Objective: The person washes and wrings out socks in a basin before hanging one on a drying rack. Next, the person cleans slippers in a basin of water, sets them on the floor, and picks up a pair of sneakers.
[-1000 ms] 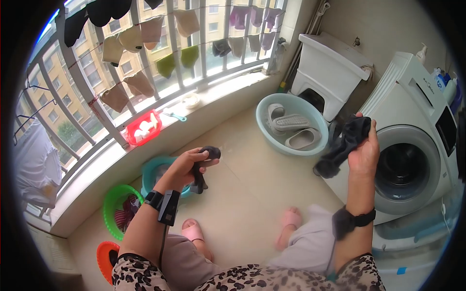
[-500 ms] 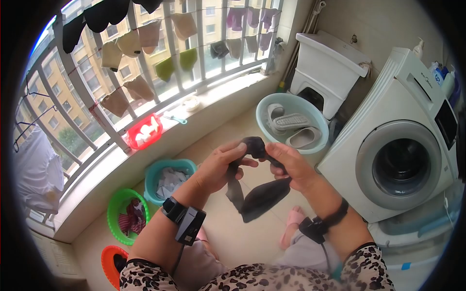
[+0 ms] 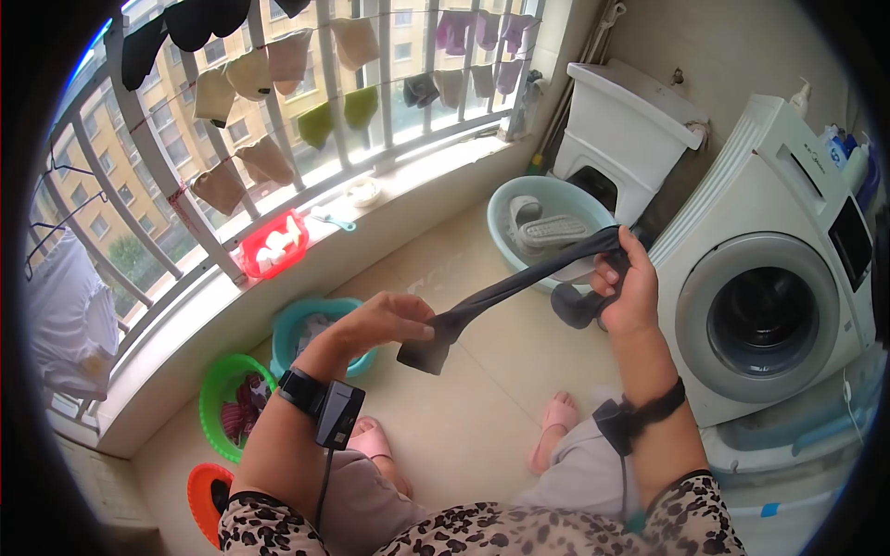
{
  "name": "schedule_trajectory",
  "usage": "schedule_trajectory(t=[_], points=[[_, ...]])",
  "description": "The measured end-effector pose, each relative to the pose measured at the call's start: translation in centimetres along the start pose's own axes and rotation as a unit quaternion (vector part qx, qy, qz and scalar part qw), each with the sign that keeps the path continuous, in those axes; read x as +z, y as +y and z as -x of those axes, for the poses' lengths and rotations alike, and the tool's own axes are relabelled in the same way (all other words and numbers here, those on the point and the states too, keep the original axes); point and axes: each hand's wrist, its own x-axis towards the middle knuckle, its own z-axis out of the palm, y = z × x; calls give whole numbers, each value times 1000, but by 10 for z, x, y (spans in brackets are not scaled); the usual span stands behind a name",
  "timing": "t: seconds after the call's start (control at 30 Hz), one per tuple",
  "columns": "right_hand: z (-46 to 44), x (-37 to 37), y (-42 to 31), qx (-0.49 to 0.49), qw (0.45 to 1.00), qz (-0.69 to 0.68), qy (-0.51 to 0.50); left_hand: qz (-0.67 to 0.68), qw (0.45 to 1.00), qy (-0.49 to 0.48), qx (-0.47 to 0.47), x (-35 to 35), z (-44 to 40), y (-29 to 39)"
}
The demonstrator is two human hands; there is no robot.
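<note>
Both hands pinch one long dark sock (image 3: 514, 285), holding it stretched between them in mid-air, well above the tiled floor (image 3: 482, 408). Left hand (image 3: 387, 322): thumb and fingers are closed together on the wide lower end, which flares out and hangs a little below the fingertips. Right hand (image 3: 632, 289): thumb and forefinger nip the upper end, with the other fingers curled in toward the palm. A dark bunched piece (image 3: 576, 307) hangs beside that palm; whether it is part of the same sock or a second one, I cannot tell.

The step in hand looks to be straightening the sock lengthwise, since its middle is narrow, fairly taut and slightly twisted. Judging by that, the next move calls for a secure pinch at both ends and a small turn of one wrist to flatten the twist.

Beyond the right hand stands the pale blue basin (image 3: 494, 227) with grey slippers (image 3: 553, 231), partly covered from view by the sock. Behind the left wrist is the teal basin (image 3: 283, 320), with the green basin (image 3: 211, 408) just beside it. To the right stands the washing machine (image 3: 762, 301).
</note>
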Motion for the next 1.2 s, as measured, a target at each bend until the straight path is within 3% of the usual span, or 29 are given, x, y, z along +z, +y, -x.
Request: schedule_trajectory(t=[0.07, 0.13, 0.17, 0.2, 0.27, 0.3, 0.4, 0.47, 0.53, 0.57, 0.67, 0.7, 0.8, 0.93, 1.07, 1.1, 1.2], points=[[-2, -2, -1, 1, 1000, 30, 5, 61, 997, 31, -29, -1, 6, 10], [-4, -3, 1, 0, 996, 88, 18, 136, 990, 28, 4, 1, 7, 15], [-8, -9, 1, 20, 978, 207, -13, 164, 986, 35, 9, 4, 7, 20], [-13, -13, 8, -92, 935, 342, -17, 191, 981, 42, 14, 8, 8, 25], [-21, -22, 25, -303, 759, 576, -22, 225, 973, 41, 29, 14, 7, 30], [-11, -10, 20, -260, 785, 561, -22, 242, 969, 41, 37, 17, 6, 31], [7, 8, 25, -226, 821, 502, -149, 314, 947, 31, 62, 21, -5, 24], [30, 25, 36, -196, 813, 490, -248, 321, 944, 1, 78, 28, -5, 31], [48, 40, 44, -231, 747, 551, -291, 324, 943, -26, 80, 35, -3, 40], [47, 38, 55, -265, 739, 541, -301, 324, 942, -37, 74, 38, -3, 45], [42, 32, 71, -245, 764, 524, -287, 259, 959, -75, 90, 39, -2, 46], [45, 35, 65, -139, 804, 514, -264, 225, 965, -87, 100, 37, 0, 45], [35, 27, 64, 19, 856, 424, -296, 187, 975, -79, 88, 39, -2, 41], [35, 24, 62, 57, 832, 448, -322, 171, 982, -31, 68, 45, -4, 38], [30, 22, 54, 153, 828, 460, -282, 226, 971, 27, 75, 49, -7, 35], [30, 21, 54, 144, 823, 472, -282, 197, 976, 30, 92, 51, -6, 37], [29, 14, 76, -11, 862, 403, -306, 165, 977, 55, 124, 58, -7, 38]])
